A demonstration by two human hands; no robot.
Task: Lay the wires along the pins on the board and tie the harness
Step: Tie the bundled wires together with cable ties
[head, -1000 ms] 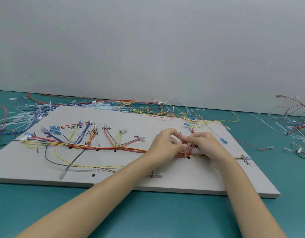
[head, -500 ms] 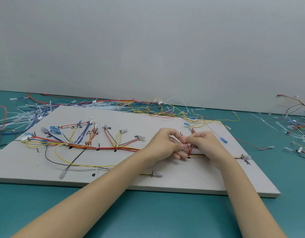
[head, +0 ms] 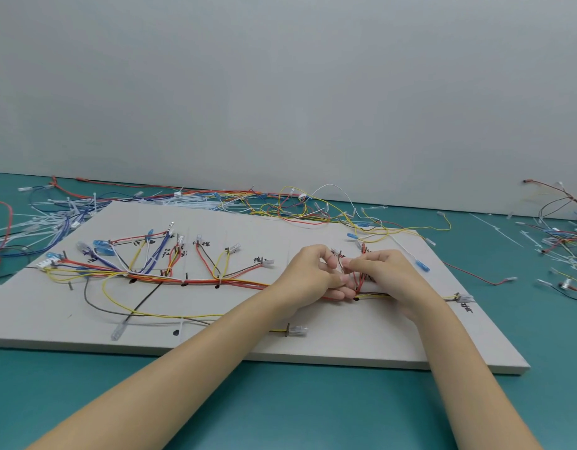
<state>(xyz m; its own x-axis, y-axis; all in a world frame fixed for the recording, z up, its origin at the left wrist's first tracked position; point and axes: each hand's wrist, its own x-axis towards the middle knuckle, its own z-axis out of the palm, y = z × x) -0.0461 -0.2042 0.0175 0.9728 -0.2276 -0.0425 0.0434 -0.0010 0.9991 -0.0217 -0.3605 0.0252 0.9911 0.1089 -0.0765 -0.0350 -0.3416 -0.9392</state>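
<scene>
One board [head: 361,339] on teal table [head: 280,410], one wire harness [head: 196,280] laid along its pins. Two hands: left hand [head: 308,276] and right hand [head: 383,274], fingers curled, apparently pinching the red wires [head: 361,280] mid-right of the board.

The flat pale grey board [head: 345,345] carries several small black handwritten marks beside its pins, written in what look like Chinese characters. One sits near the board's middle at the far side [head: 205,244], one just left of the hands [head: 257,259], a few among the wire branches toward the board's left [head: 166,254], and one at its right edge [head: 465,308]. All are too small and blurred to read.
</scene>
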